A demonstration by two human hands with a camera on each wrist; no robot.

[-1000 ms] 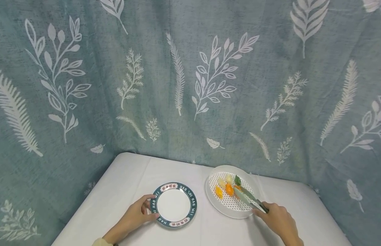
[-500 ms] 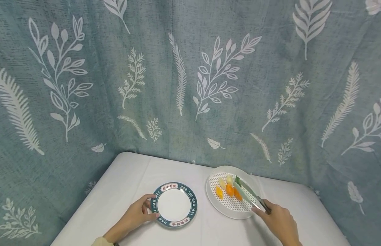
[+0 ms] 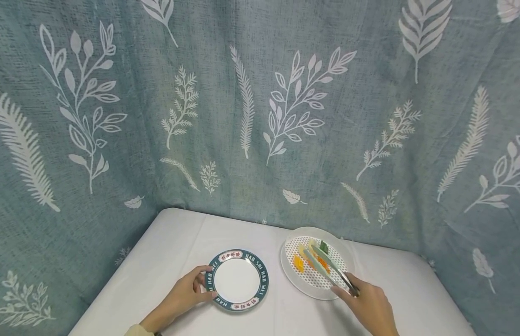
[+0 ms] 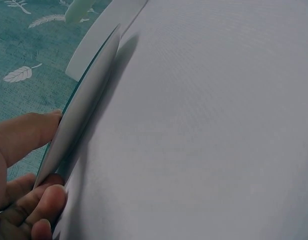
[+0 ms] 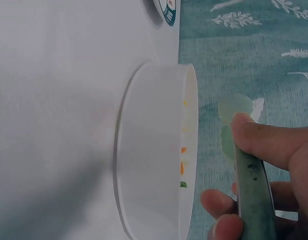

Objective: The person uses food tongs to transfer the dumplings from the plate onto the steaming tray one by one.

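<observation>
My left hand [image 3: 184, 295] pinches the left rim of a white plate [image 3: 236, 281] with a teal lettered border. In the left wrist view, the thumb lies on the plate's upper face [image 4: 59, 145] and fingers curl under its edge. Green-tipped tongs [image 3: 337, 269] are in my right hand [image 3: 369, 303]. Their two tips stand apart, over the pale yellow pieces [image 3: 301, 249] and orange pieces [image 3: 322, 263] in a round white container [image 3: 288, 275]. In the right wrist view, the thumb presses along the tongs' handle [image 5: 256, 205], with fingers wrapped on the other side.
The container has a perforated inner floor and a raised side wall [image 5: 151, 150]. A yellow piece [image 3: 299, 262] and a green leafy piece [image 3: 324, 246] also lie in it. Behind the white-covered table [image 3: 180, 242] hangs a teal leaf-patterned curtain [image 3: 226, 186].
The tongs have shifted from the orange piece to the green leafy piece, then left over the pale and orange pieces, with the right hand moving left. Left hand and plate stay put.
</observation>
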